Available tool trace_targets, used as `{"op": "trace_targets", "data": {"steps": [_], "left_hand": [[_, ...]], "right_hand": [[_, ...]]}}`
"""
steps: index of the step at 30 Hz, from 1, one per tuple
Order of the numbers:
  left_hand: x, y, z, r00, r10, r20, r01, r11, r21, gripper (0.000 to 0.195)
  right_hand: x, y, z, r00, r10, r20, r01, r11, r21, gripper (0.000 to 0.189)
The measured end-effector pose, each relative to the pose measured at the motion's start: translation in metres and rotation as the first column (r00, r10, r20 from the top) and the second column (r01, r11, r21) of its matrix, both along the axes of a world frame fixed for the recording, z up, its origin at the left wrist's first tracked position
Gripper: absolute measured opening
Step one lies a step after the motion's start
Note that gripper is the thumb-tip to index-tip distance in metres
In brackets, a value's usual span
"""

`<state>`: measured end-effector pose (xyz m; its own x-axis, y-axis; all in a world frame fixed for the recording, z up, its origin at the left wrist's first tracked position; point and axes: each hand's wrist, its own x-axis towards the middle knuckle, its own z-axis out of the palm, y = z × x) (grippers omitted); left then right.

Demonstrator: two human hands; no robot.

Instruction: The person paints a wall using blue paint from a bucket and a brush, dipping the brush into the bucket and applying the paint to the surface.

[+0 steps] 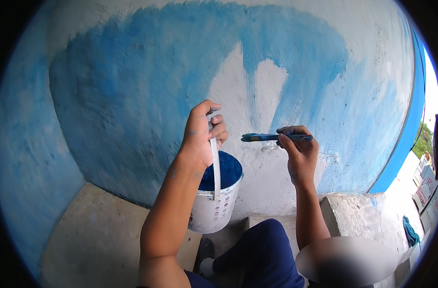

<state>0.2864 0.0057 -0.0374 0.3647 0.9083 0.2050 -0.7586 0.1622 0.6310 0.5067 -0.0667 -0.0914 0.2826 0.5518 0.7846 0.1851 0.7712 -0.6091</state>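
My left hand [206, 129] grips the white strap handle of a plastic paint bucket [213, 212], which hangs below it. Blue paint coats the inside of the bucket. In my right hand [299, 151] is a paintbrush [265, 137], held level with its bristles pointing left; bristles and handle are smeared with paint. Behind both hands stands a wall [161, 72] with broad strokes of blue paint over white, and two pale patches show between the strokes near its middle. Whether the bristles touch the wall I cannot tell.
A pale slab [100, 230] lies at the lower left, and a rough concrete ledge [359, 216] at the lower right. A bright blue band [402, 154] edges the wall at right. Beyond it are a teal cloth [410, 231] and boxes bearing writing [425, 190]. My bent knee [273, 237] is below.
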Motion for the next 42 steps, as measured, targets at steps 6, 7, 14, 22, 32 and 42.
{"op": "trace_targets", "data": {"steps": [6, 7, 14, 22, 32, 42], "left_hand": [[-0.005, -0.011, 0.007, 0.997, 0.074, -0.004, -0.074, 0.997, 0.013, 0.022], [-0.004, -0.012, 0.009, 0.997, 0.073, -0.005, -0.073, 0.997, 0.017, 0.022], [-0.017, -0.015, 0.016, 0.996, 0.078, 0.053, -0.080, 0.996, 0.043, 0.020], [-0.011, -0.023, 0.022, 0.997, 0.068, 0.021, -0.069, 0.997, 0.036, 0.019], [-0.013, -0.032, 0.029, 0.997, 0.077, 0.031, -0.079, 0.995, 0.059, 0.020], [-0.019, -0.035, 0.027, 0.986, 0.163, 0.027, -0.164, 0.984, 0.068, 0.025]], "right_hand": [[0.031, 0.038, 0.074, 0.851, -0.481, 0.212, 0.368, 0.833, 0.413, 0.019], [0.038, 0.046, 0.083, 0.800, -0.561, 0.215, 0.402, 0.765, 0.503, 0.018], [0.043, 0.045, 0.065, 0.679, -0.615, 0.400, 0.423, 0.774, 0.472, 0.016], [0.048, 0.055, 0.037, 0.708, -0.569, 0.418, 0.396, 0.810, 0.432, 0.012], [0.050, 0.056, -0.010, 0.649, -0.661, 0.376, 0.475, 0.738, 0.479, 0.014], [0.035, 0.057, 0.014, 0.737, -0.614, 0.283, 0.453, 0.759, 0.467, 0.009]]}}
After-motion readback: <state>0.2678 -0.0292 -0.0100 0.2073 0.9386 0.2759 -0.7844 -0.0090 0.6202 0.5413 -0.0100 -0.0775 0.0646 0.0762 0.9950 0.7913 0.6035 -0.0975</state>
